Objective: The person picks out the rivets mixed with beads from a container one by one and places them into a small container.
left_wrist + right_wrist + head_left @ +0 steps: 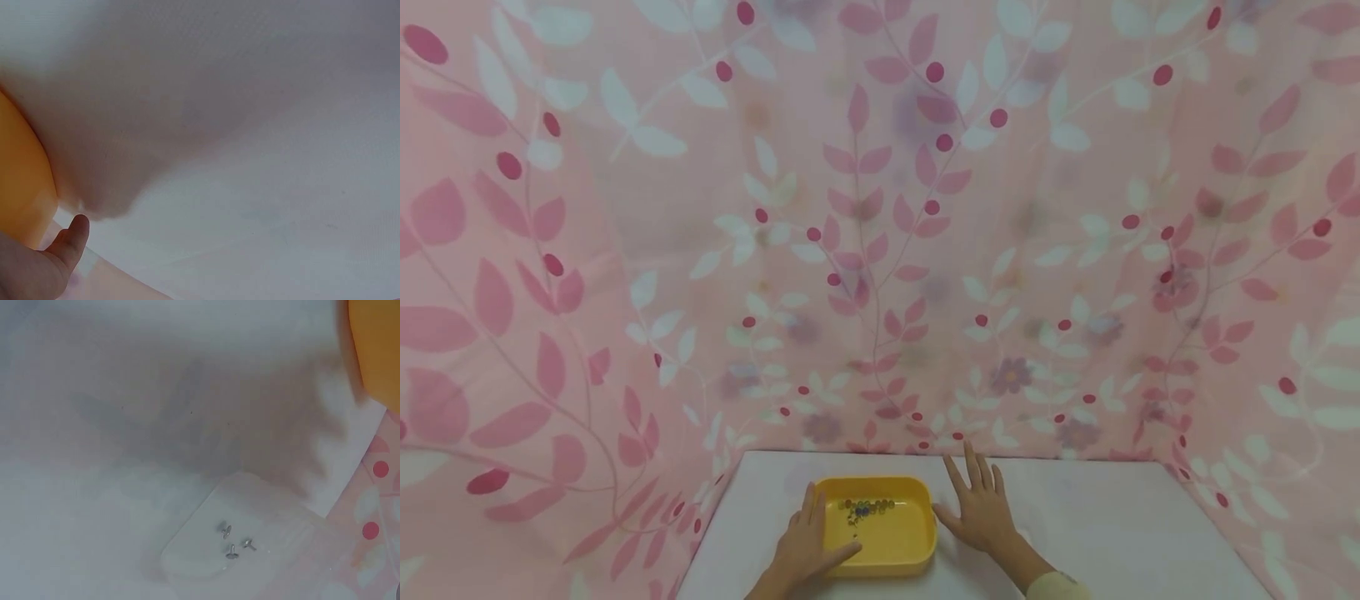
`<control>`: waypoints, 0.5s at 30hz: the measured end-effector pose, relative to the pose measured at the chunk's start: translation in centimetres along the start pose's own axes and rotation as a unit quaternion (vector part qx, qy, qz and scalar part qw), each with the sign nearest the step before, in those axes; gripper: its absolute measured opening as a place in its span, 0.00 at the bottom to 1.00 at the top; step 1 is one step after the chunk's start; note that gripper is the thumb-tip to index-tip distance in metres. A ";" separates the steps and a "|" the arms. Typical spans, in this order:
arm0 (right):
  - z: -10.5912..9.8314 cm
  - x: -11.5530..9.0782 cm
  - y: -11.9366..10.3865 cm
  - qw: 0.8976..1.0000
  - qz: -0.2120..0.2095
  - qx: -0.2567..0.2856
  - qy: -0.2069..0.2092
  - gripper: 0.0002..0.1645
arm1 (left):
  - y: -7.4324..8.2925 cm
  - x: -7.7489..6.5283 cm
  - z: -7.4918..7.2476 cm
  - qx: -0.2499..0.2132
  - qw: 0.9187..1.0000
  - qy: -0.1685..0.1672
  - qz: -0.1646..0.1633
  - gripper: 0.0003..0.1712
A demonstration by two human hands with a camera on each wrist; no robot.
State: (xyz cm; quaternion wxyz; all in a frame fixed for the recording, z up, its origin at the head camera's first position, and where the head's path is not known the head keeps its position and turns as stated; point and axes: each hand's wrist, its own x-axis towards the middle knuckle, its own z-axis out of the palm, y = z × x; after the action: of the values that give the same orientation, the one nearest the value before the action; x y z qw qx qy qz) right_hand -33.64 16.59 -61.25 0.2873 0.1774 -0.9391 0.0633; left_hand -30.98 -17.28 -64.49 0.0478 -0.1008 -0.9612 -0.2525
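A white, finely textured surface (1097,517) carries a glossy yellow tray (895,570) with rounded corners, at 6 o'clock in the head view. The hands are apart, fingers straight: the left hand (801,542) lies along the tray's 9 o'clock side, the right hand (987,515) spreads at 3 o'clock, its contact unclear. Steadying the tray seems the step in hand; the next move calls for keeping it level. In the right wrist view a translucent, round-cornered box (194,559) sits at 6 o'clock. Shiny beads (876,505), some blue, cluster towards the tray's 11 o'clock; the box holds three silvery metal pieces (232,553).
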 end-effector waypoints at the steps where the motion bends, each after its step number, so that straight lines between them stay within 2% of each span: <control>1: 0.0 0.0 -0.1 1.000 -0.003 -0.001 0.005 0.54 | 0.0 0.0 0.0 -0.003 1.000 0.000 0.001 0.68; 3: -0.1 -0.2 -0.3 1.000 -0.003 0.005 0.008 0.54 | 0.1 -0.2 0.1 -0.006 1.000 -0.003 0.003 0.68; 9: 0.4 -0.4 -1.0 1.000 0.007 0.016 -0.019 0.56 | 0.2 -0.4 0.1 0.012 1.000 -0.014 0.007 0.68; 15: 1.3 0.5 -1.9 1.000 0.011 0.013 -0.026 0.54 | -0.2 -0.2 -0.1 0.001 1.000 0.004 0.013 0.67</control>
State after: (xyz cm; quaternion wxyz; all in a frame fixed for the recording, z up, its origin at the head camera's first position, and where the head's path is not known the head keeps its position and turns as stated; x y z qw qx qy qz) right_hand -33.95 14.38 -62.01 0.2600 0.1728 -0.9471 0.0743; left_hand -30.78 -17.49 -64.53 0.0555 -0.1124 -0.9598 -0.2512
